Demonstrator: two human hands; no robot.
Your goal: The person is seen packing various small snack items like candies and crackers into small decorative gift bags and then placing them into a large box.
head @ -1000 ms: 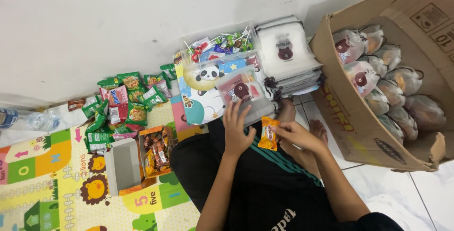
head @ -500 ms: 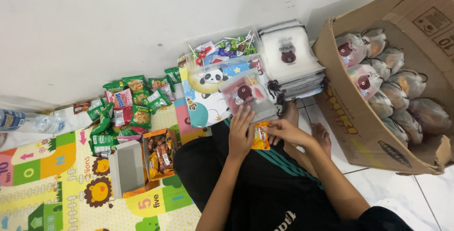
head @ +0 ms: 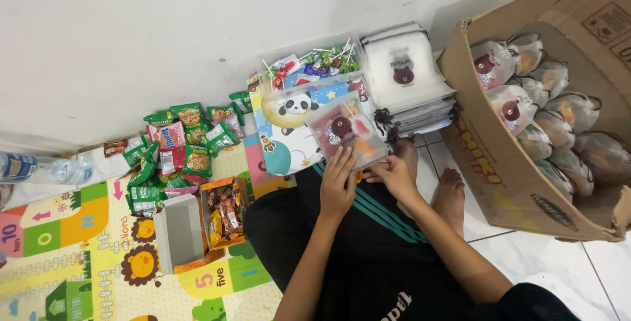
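Both hands, the left hand [head: 337,186] and the right hand [head: 392,176], grip a translucent goodie pouch [head: 346,131] over the person's lap, just before a stack of empty pouches [head: 407,74].

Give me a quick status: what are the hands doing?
Left hand and right hand both on translucent goodie bag. Bag partly filled. Nothing in the way.

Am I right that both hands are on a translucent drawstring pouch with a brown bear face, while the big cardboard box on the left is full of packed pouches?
Not quite. The head view shows the big cardboard box of packed pouches on the right, not the left. The rest holds: the left hand and right hand both touch the translucent drawstring pouch with a brown bear face.
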